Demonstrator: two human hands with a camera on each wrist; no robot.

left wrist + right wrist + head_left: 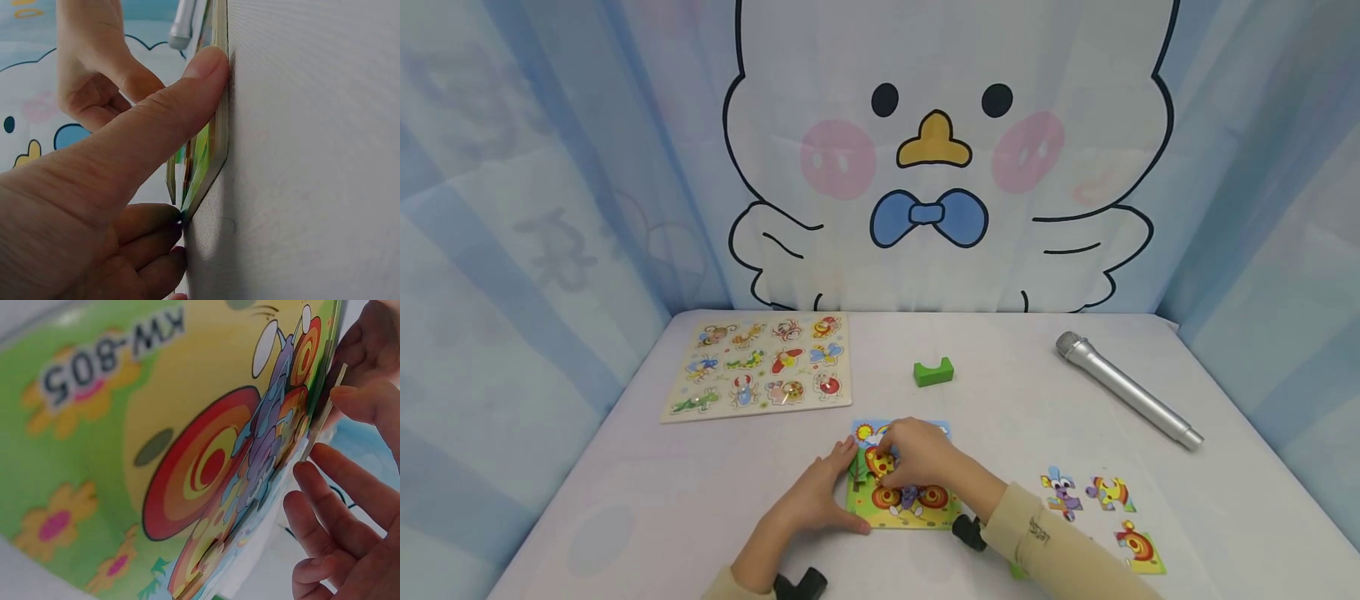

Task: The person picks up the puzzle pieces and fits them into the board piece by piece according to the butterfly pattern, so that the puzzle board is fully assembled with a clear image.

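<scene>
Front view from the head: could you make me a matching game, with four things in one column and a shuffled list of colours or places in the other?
Things:
1. Microphone
2. Notched block
3. Bug board
4. Left hand

Colours or places:
A. At the left edge of the small puzzle
B. Silver all along
C. Far left, behind the left hand
D. Plain green

Right pairs: 1-B, 2-D, 3-C, 4-A

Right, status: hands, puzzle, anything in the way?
Left hand touching edge of puzzle board. Right hand pinching puzzle piece over it. Three loose pieces right of board; no obstruction seen.
</scene>
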